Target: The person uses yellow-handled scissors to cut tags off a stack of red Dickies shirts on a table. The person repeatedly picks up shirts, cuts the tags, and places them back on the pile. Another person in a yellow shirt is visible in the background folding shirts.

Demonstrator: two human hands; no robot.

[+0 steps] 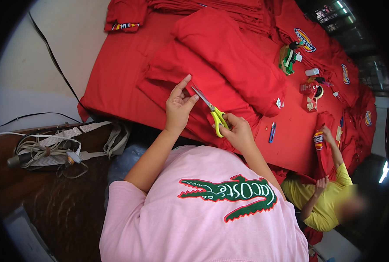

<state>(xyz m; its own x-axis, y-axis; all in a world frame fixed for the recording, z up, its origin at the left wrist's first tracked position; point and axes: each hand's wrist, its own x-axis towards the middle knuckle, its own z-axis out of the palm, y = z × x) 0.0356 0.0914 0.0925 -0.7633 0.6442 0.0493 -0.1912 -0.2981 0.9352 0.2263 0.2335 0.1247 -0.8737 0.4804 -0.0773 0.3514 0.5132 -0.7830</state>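
Observation:
My right hand (238, 129) grips a pair of scissors (218, 118) by its yellow-green handles. The metal blades point up and left, toward my left hand. My left hand (181, 102) is at the edge of a red garment (223, 56), with index finger and thumb stretched apart and the other fingers curled. The blade tips are close to the gap between that thumb and index finger, over the red cloth. No thread or cloth edge can be made out in my left fingers. The garment lies loosely folded across the table in front of me.
Red cloth covers the table (116, 72). Folded red garments (229, 8) are stacked at the far side. A green tape dispenser (287, 60), a red box (308, 90) and a blue cutter (272, 132) lie right. A co-worker in yellow (319, 205) handles red cloth. Cables (46, 150) are at left.

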